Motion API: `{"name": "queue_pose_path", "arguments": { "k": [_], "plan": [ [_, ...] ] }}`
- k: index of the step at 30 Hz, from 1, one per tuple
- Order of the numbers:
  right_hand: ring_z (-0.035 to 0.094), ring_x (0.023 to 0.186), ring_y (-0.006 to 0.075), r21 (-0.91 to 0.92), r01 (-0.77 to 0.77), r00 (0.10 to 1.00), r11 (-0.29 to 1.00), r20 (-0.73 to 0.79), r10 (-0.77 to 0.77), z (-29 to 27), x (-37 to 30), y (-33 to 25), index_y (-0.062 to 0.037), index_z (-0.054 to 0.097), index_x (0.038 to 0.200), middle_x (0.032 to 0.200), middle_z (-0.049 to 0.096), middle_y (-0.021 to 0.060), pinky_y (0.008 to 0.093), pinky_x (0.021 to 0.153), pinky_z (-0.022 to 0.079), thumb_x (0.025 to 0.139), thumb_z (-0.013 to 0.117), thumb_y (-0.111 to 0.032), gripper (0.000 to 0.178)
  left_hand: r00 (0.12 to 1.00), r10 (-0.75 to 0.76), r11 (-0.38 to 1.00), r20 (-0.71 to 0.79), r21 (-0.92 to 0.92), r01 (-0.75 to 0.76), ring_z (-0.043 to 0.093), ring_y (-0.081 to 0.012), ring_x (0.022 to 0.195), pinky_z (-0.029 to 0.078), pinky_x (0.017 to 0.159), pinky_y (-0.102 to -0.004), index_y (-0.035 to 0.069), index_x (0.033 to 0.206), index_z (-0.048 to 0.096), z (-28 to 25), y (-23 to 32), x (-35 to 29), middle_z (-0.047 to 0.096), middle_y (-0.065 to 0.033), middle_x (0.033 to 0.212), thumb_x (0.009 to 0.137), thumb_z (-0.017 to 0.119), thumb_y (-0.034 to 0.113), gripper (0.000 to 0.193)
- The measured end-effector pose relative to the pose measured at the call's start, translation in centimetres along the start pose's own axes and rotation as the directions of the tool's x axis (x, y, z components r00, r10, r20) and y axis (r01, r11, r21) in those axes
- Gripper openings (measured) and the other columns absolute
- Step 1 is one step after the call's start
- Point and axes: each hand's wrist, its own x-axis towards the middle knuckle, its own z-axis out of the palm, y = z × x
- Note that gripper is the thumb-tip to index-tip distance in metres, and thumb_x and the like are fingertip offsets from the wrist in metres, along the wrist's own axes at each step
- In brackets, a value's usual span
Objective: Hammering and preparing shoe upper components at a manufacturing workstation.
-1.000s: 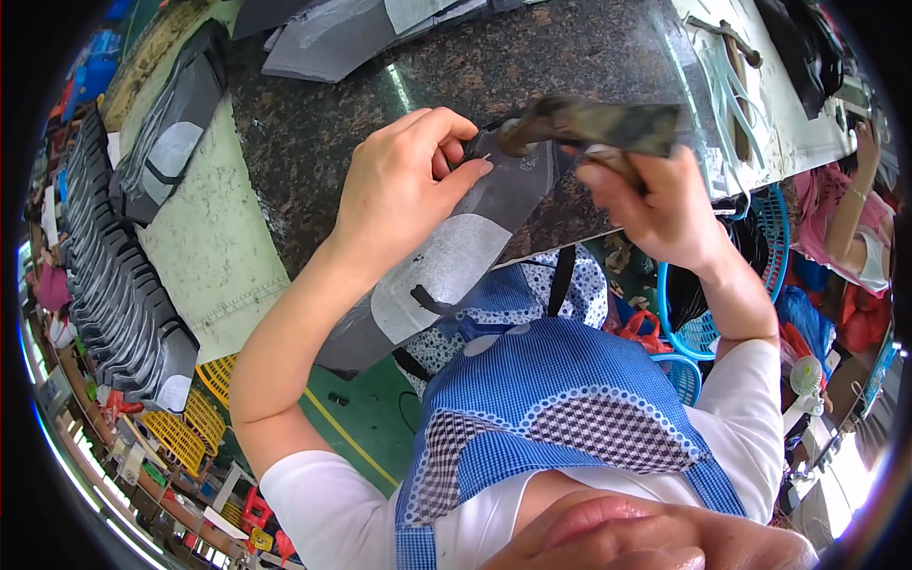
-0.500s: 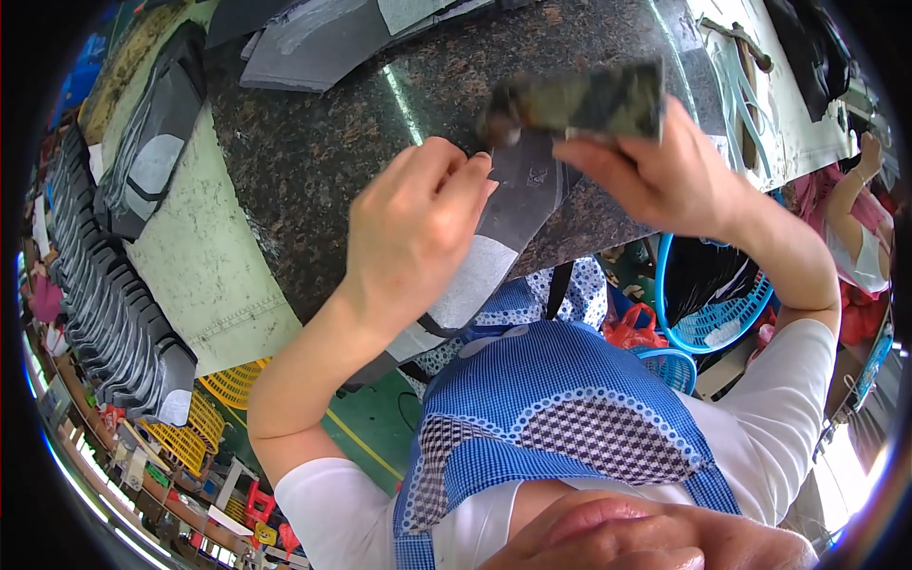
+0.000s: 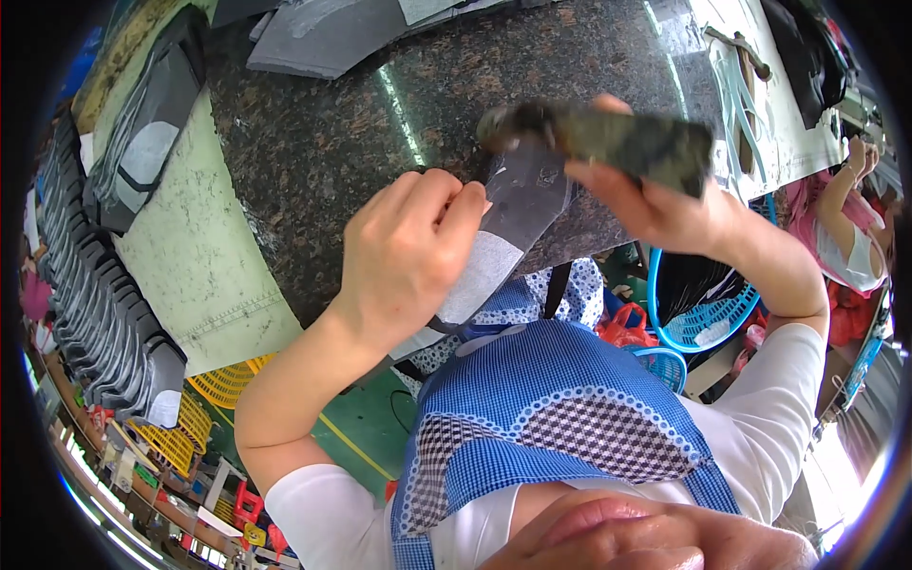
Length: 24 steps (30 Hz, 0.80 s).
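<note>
A dark grey flat piece (image 3: 532,195) with a light grey patch (image 3: 483,271) lies over the near edge of the speckled stone slab (image 3: 313,142). My left hand (image 3: 404,252) is closed at its left edge, thumb and fingers pinched together on the piece. In my right hand (image 3: 679,214) is a hammer (image 3: 636,142), its thick handle mottled green and dark. The hammer's head, slightly blurred, is over the far end of the piece. Whether it touches cannot be made out.
Grey pieces (image 3: 323,43) lie stacked at the slab's far side. More bundled pieces (image 3: 147,157) rest on the left, beside a long row of similar ones (image 3: 104,304). Another hammer (image 3: 746,52) lies far right. A blue basket (image 3: 708,323) stands below; another person (image 3: 845,214) is at right.
The hammer and my right hand have shifted slightly right and nearer to me, the handle tilting. My left hand has moved slightly down and left, fingers still closed.
</note>
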Motion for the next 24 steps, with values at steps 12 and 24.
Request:
{"name": "queue_pose_path", "arguments": {
  "k": [12, 24],
  "plan": [
    [0.061, 0.055, 0.0318, 0.090, -0.091, 0.964, 0.992, 0.258, 0.065, 0.6, -0.7, -1.8, -0.0033, 0.054, 0.110, 0.063, 0.057, 0.0116, 0.0401, 0.049, 0.048, 0.084, 0.072, -0.012, 0.033, 0.993, -0.115, 0.960, 0.021, -0.256, 0.117, 0.060, -0.0219, 0.069, 0.048, 0.059, -0.0317, 0.002, 0.096, 0.073, -1.0, -0.5, -2.6, 0.060, -0.0063, 0.081, 0.073, 0.079, 0.000, 0.024],
    [0.060, 0.056, 0.0330, 0.057, -0.397, 0.917, 0.916, -0.023, 0.398, 0.4, -1.2, 0.0, -0.0003, 0.055, 0.102, 0.066, 0.058, 0.0164, 0.0391, 0.051, 0.046, 0.093, 0.064, -0.009, 0.016, 0.931, -0.194, 0.872, 0.308, -0.380, 0.308, 0.058, -0.0170, 0.074, 0.047, 0.065, -0.0290, -0.001, 0.098, 0.071, -2.7, -2.6, 2.0, 0.063, -0.0058, 0.087, 0.074, 0.082, 0.011, 0.028]
  ]
}}
